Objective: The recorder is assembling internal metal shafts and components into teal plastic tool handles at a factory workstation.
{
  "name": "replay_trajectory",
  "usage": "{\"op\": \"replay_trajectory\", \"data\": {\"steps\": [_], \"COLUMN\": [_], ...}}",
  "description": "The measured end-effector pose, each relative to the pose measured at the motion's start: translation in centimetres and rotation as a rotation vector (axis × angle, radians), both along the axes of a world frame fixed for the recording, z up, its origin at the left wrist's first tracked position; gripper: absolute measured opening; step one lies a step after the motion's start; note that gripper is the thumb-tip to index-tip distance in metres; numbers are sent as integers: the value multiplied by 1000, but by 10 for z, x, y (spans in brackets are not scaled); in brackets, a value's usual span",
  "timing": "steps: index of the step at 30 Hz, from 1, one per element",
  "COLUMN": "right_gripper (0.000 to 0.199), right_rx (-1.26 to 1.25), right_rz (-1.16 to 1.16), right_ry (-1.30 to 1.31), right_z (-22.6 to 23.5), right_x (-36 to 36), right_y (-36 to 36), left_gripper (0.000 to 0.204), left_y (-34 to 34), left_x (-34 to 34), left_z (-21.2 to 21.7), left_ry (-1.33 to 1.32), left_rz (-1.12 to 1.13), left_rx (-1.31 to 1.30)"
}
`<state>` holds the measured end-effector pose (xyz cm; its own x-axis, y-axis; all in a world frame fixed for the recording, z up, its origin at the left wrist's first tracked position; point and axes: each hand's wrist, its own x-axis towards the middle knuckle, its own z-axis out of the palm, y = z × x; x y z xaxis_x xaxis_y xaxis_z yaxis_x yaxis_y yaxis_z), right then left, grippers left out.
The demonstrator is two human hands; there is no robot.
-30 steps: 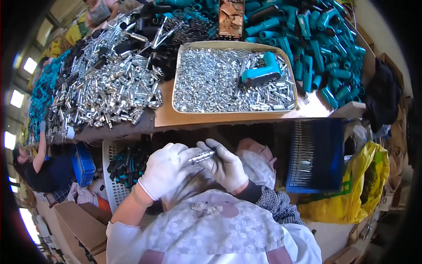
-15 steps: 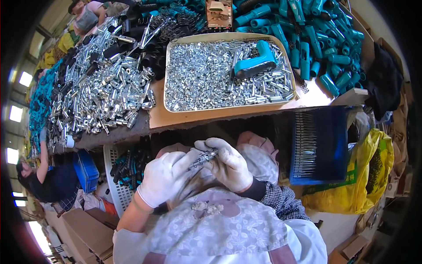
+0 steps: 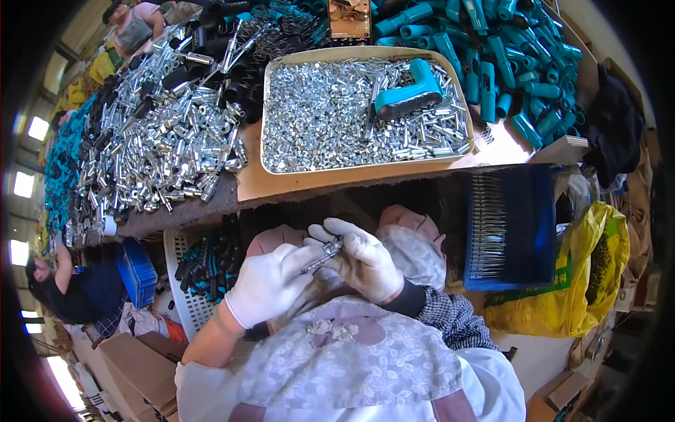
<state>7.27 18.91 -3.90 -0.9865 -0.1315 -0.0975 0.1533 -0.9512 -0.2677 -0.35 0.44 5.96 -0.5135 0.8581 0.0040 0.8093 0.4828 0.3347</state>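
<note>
Both hands wear white gloves and meet above my lap. Between them is a slim silvery metal shaft with dark bands or notches (image 3: 328, 250), lying at a slant. My left hand (image 3: 271, 278) is closed, with its fingers at the shaft's lower end. My right hand (image 3: 362, 259) curls around the upper end, thumb and fingers pressed to it. The fingers hide part of the shaft, and its exact kind is unclear.
Ahead on the table, a cream tray (image 3: 274, 165) holds small metal pins and a teal, L-shaped housing (image 3: 411, 91). Metal parts (image 3: 169, 141) heap up left, teal tubes (image 3: 492, 70) right. A blue bin (image 3: 524, 239) stands at right, a white basket (image 3: 179, 281) at left. Co-workers sit leftward.
My fingers have shifted slightly around the shaft, and the left ones now cover its lower part differently. The shaft stays between both hands. At far left, a co-worker's arm has lowered a little.
</note>
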Motion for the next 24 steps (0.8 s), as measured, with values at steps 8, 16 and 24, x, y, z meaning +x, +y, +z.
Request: {"op": "replay_trajectory", "data": {"steps": [8, 16, 24], "right_gripper": [32, 21, 22], "right_rx": [238, 359, 430], "right_rz": [-52, -31, -62], "right_ry": [-31, -145, -182], "right_z": [-11, -6, -1], "right_x": [-10, -15, -13], "right_y": [4, 8, 8], "left_gripper": [57, 68, 68], "left_y": [-10, -21, -14], "left_x": [15, 36, 37], "left_z": [-27, -66, -61], "left_ry": [-1663, -2181, -1983], "left_rz": [528, 447, 480], "left_rx": [560, 869, 746]}}
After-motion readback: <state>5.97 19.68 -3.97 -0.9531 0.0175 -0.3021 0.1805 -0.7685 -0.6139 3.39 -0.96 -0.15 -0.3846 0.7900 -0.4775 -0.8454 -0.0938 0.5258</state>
